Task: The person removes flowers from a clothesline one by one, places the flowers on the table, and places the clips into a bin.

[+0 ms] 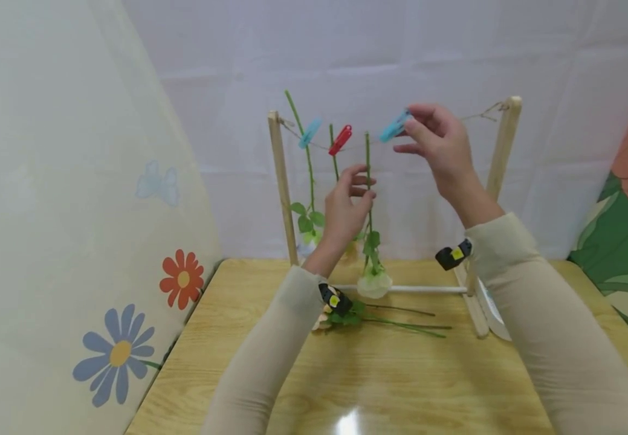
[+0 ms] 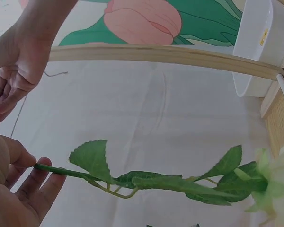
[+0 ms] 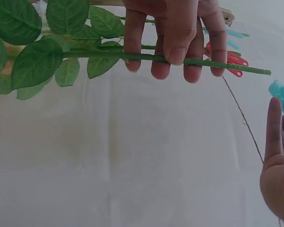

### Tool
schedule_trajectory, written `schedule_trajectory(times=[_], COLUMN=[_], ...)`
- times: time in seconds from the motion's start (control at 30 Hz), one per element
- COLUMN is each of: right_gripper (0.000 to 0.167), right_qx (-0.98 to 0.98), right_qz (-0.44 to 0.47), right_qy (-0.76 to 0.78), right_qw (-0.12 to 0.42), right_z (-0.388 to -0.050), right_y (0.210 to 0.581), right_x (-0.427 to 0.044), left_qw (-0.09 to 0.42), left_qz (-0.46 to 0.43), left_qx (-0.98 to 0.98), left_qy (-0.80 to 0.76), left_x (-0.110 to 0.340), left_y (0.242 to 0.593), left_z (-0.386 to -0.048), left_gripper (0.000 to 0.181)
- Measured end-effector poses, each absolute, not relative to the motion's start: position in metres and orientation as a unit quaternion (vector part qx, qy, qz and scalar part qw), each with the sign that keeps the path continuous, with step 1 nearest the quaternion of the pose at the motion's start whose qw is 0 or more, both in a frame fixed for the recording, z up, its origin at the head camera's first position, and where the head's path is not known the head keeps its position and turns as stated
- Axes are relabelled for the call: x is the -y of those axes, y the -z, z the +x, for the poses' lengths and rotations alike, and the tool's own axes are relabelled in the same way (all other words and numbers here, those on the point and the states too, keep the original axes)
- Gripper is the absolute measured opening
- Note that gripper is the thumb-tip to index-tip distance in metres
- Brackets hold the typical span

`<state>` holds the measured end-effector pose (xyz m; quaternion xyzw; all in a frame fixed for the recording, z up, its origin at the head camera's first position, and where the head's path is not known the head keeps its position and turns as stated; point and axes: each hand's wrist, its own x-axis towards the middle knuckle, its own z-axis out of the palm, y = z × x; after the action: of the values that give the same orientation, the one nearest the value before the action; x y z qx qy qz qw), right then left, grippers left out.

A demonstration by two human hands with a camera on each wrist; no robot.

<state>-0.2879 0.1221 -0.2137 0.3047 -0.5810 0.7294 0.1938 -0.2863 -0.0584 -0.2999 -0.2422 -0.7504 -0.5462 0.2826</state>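
My left hand [image 1: 349, 208] pinches the green stem [image 1: 368, 157] of a white rose [image 1: 375, 283] that hangs head down, its stem top near the string. In the left wrist view the stem [image 2: 75, 174] lies between thumb and fingers. Up and to the right, my right hand [image 1: 444, 142] holds a blue clothespin [image 1: 395, 125] between thumb and fingers; the right wrist view shows this clothespin [image 3: 281, 94] just beyond the stem's end, apart from it. On the string to the left, a red clothespin [image 1: 340, 140] and another blue clothespin [image 1: 309, 133] hold two more stems.
A wooden frame carries the string between its left post [image 1: 283, 187] and right post [image 1: 504, 145], with a white rod [image 1: 428, 290] low across it. Several cut stems [image 1: 406, 325] with leaves lie on the wooden table [image 1: 401, 380]. A white dish [image 1: 493, 311] stands behind the right foot.
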Motion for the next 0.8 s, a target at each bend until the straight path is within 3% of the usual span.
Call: schedule_trajectory(times=[0.47, 0.8], right_gripper=[0.020, 0.021], right_qx=[0.567, 0.583], right_qz=[0.329, 0.340], right_qy=[-0.732, -0.720], right_qw=[0.183, 0.164], right_z=[-0.279, -0.276], right_y=[0.232, 0.251], right_x=[-0.150, -0.170], left_qw=[0.305, 0.282], left_qz=[-0.286, -0.301], left_qx=[0.756, 0.769], left_qy=[0.504, 0.488], left_x=[0.061, 0.063], left_y=[0.297, 0.298], left_z=[-0.271, -0.258], left_gripper=[0.041, 0.046])
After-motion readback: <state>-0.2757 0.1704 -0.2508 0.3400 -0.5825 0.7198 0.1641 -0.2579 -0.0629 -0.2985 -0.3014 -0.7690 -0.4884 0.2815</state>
